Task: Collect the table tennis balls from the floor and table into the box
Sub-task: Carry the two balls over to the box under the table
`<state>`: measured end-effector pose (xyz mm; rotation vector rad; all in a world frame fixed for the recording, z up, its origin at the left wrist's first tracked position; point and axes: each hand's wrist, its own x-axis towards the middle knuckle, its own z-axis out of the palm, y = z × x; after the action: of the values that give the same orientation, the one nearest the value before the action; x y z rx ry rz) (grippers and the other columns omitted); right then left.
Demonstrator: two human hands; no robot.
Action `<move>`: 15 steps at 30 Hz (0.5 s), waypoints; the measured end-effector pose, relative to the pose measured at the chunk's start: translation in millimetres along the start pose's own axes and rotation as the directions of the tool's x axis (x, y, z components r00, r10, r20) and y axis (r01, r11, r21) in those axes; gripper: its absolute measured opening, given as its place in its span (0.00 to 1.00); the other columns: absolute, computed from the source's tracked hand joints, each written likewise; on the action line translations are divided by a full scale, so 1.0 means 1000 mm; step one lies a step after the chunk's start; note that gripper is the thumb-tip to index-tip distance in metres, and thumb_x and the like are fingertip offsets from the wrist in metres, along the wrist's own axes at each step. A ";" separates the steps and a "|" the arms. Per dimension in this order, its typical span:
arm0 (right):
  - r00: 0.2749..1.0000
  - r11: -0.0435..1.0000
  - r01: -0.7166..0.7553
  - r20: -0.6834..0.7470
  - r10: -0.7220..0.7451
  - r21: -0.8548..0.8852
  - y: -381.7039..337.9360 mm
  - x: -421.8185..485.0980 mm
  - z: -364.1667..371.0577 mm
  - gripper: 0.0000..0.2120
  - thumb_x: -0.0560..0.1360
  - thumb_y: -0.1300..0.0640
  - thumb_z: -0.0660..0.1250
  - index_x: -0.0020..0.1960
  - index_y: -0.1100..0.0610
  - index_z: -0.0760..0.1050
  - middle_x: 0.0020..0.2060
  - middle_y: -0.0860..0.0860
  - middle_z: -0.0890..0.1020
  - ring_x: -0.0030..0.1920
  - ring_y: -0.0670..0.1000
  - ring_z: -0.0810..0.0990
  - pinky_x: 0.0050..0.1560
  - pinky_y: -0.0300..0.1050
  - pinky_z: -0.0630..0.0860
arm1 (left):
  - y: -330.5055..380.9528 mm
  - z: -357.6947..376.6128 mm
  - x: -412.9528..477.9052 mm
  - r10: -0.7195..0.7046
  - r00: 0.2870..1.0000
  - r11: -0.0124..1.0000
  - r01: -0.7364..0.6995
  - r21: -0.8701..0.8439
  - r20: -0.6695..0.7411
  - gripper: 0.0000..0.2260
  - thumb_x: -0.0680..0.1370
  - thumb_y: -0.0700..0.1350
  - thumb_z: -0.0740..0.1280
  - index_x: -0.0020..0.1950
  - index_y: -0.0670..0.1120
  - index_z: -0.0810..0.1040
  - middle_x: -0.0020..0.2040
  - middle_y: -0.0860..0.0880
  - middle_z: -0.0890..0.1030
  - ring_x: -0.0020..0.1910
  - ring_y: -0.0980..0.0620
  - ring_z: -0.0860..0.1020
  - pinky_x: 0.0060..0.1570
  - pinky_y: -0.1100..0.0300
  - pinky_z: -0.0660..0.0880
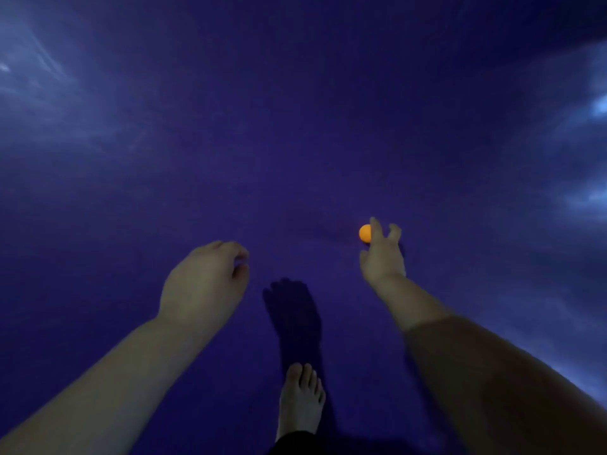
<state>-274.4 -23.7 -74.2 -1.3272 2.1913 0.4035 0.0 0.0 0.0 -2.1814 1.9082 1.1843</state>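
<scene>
Here we are, low over the dark blue floor [295, 142], and there's one orange ball [364, 233] sitting on it, ahead of the bare foot [300, 399] and off to its right, with no floor edge and no box in view. The right hand [382, 254] is stretched out to it with the fingers [376, 228] spread and straight. The ball tucks in just at the thumb side of the index finger, and whether skin actually meets ball I can't tell in this blur. The left hand [207, 280] hangs nearer the camera, well apart from the ball, loosely curled with nothing showing between thumb and fingertips. Now, this ball should be feather-light, hollow and hard-shelled, smooth enough to skid away at the slightest nudge, so a sideways poke looks like the risk here: it could roll off across that floor. The smart hold, I'd say, is thumb on one side and index and middle fingers on the other, closing across its widest part from above, gently, since a thin shell can dent under a hard squeeze. By my reckoning this is the pick-up step, and the trip to the box comes after it.
</scene>
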 end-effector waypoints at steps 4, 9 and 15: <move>1.000 0.995 -0.019 -0.009 0.020 0.097 -0.008 0.006 0.022 0.27 0.77 0.65 0.61 0.73 0.54 0.59 0.68 0.58 0.59 0.54 0.60 0.76 0.49 0.43 0.69 | -0.025 0.018 0.002 -0.023 0.999 0.999 0.022 -0.031 -0.023 0.11 0.78 0.45 0.61 0.57 0.49 0.79 0.54 0.52 0.80 0.54 0.51 0.76 0.43 0.58 0.72; 0.997 0.993 0.024 -0.080 -0.015 0.117 -0.041 -0.023 0.038 0.15 0.75 0.59 0.64 0.61 0.59 0.68 0.59 0.59 0.69 0.49 0.63 0.76 0.43 0.47 0.68 | -0.047 0.020 -0.012 -0.072 0.996 0.992 0.067 -0.110 -0.044 0.12 0.78 0.45 0.61 0.59 0.49 0.78 0.56 0.52 0.80 0.56 0.50 0.76 0.45 0.58 0.71; 0.967 0.941 0.225 0.063 -0.248 0.255 -0.128 -0.117 0.066 0.09 0.71 0.58 0.66 0.51 0.57 0.71 0.51 0.54 0.76 0.46 0.55 0.75 0.45 0.47 0.70 | -0.094 0.001 -0.061 -0.203 0.978 0.959 0.189 -0.210 -0.044 0.11 0.78 0.45 0.61 0.58 0.49 0.78 0.55 0.52 0.80 0.55 0.50 0.76 0.43 0.58 0.71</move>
<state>-98.9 34.4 -56.1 -1.3813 1.9040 0.0958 81.4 76.0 -11.1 -2.4733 1.6054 1.3416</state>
